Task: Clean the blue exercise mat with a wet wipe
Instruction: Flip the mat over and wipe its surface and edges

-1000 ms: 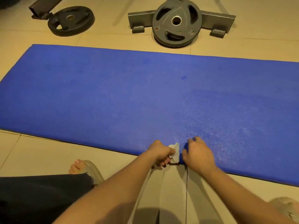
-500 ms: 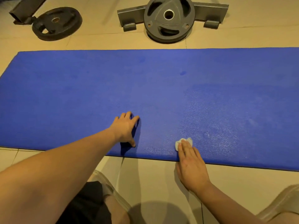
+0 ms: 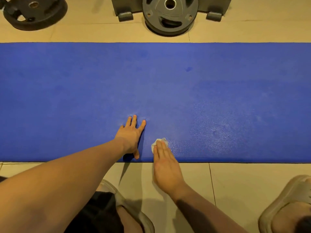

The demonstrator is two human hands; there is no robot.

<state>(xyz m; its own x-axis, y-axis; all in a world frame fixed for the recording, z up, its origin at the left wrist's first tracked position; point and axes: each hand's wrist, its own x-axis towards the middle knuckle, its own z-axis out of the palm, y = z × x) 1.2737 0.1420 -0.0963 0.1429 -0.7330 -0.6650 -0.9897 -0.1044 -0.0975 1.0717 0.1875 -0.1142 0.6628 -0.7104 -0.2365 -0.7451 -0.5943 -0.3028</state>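
Note:
The blue exercise mat (image 3: 168, 84) lies flat across the tiled floor, spanning the whole width of the view. Its right part near the front edge glistens wet. My left hand (image 3: 131, 137) rests flat on the mat near its front edge, fingers spread and straight. Just to its right, my right hand (image 3: 165, 163) presses a crumpled white wet wipe (image 3: 159, 142) onto the mat with straight fingers. The wipe shows only past my fingertips; the rest is hidden under them.
A black weight plate (image 3: 33, 12) lies on the floor beyond the mat at the far left. A grey weight plate (image 3: 170, 15) on a grey metal base (image 3: 124, 9) sits beyond the mat's middle. My knees and beige slippers (image 3: 286, 207) are on the tiles in front.
Both hands were together at the mat's front edge with the wipe between them. My left hand moved onto the mat and flattened; my right hand now presses the wipe slightly further left.

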